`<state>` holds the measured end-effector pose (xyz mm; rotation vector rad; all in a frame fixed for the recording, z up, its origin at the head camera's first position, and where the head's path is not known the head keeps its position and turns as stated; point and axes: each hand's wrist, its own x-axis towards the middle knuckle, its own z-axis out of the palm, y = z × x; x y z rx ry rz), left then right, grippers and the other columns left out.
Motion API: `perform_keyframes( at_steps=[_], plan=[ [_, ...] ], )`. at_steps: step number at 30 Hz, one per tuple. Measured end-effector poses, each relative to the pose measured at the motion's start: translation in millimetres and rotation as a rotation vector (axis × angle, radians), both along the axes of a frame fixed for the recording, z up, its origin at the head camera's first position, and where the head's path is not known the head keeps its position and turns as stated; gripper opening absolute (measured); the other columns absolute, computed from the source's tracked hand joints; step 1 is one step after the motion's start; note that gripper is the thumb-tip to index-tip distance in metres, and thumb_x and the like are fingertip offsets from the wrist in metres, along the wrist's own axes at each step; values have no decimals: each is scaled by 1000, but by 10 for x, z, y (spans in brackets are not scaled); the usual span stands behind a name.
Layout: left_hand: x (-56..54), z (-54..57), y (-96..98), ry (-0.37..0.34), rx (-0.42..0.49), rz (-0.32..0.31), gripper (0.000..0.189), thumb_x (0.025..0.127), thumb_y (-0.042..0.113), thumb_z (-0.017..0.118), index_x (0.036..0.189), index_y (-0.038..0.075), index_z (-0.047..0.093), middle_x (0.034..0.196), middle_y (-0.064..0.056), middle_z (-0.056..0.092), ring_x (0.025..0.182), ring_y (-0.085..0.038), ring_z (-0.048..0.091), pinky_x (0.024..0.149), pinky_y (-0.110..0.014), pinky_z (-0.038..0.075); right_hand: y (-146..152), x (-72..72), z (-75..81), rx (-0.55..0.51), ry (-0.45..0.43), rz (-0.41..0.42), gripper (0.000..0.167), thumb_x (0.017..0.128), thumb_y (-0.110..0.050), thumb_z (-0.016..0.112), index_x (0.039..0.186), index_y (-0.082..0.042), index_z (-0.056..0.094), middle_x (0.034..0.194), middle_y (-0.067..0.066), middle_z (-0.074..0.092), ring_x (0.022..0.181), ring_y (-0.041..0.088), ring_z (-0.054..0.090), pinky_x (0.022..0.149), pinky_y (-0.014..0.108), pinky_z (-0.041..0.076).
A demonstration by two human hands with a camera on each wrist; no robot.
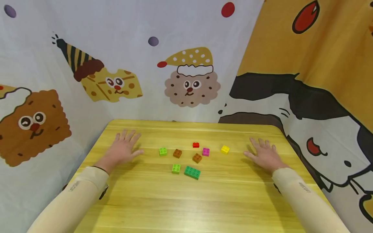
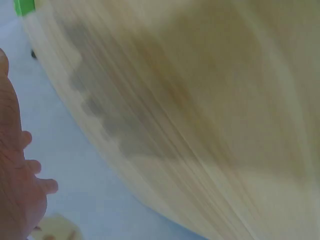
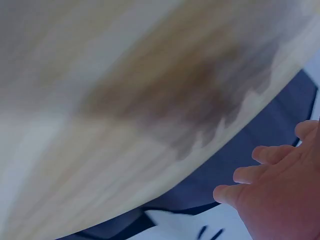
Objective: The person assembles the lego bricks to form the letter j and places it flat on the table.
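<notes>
In the head view my left hand (image 1: 123, 149) is held over the left side of the table with its fingers spread, holding nothing. Nearest to it lies a lime green toy brick (image 1: 163, 151). My right hand (image 1: 265, 153) hovers over the right side, fingers also spread and nothing in them; a yellow brick (image 1: 225, 149) is the closest to it. Between the hands lie two brown bricks (image 1: 177, 153), a red brick (image 1: 196, 145), a magenta brick (image 1: 206, 151), a second lime brick (image 1: 176, 168) and a longer green brick (image 1: 192, 172). Both wrist views show a hand's shadow on the wood.
The bricks lie loose and apart on a light wooden table (image 1: 163, 207) with rounded far corners. Behind it and along both sides hangs a cloth (image 1: 131, 19) printed with cartoon figures. Cream sleeves (image 1: 73, 194) cover both forearms.
</notes>
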<state>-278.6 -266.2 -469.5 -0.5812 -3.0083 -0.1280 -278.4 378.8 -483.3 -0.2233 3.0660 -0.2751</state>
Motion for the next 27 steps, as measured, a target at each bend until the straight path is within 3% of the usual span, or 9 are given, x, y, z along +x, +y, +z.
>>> perform_keyframes(
  at_steps=[8,11,15,20,24,27],
  plan=[
    [226,-10,528,64,-15,-246,82,105,58,60,166,9,37,174,-18,34,162,-47,25,131,-67,21,-528,-6,111,-14,76,139,88,107,-63,52,171,-11,22,170,37,26,156,64,21,124,80,15],
    [355,17,802,94,-37,-353,78,106,55,60,164,8,41,173,-14,38,162,-41,30,132,-60,24,-811,38,173,-35,94,219,82,108,-56,56,171,-12,26,171,32,29,158,59,25,127,75,17],
    [496,11,1196,126,-131,-502,79,106,61,53,165,10,40,174,-9,37,163,-33,31,134,-52,26,-1216,100,227,-52,96,331,71,110,-47,56,169,-16,33,170,23,38,158,49,34,130,68,22],
    [620,-68,1607,136,-192,-672,87,105,69,47,167,11,35,176,-8,34,165,-30,27,135,-50,23,-1633,108,152,-13,158,514,55,112,-27,58,164,-14,45,161,17,54,149,38,52,125,60,38],
    [689,-133,1812,91,-211,-754,89,106,71,43,169,10,29,178,-8,29,166,-28,24,136,-47,20,-1858,95,55,57,162,604,53,112,-21,58,163,-13,46,158,13,57,144,34,55,123,56,43],
    [711,-170,1890,37,-210,-766,91,106,72,41,170,9,28,178,-9,26,167,-29,23,136,-45,18,-1963,75,-15,121,159,618,52,113,-23,56,162,-12,46,157,11,57,142,32,56,122,53,45]
  ],
)
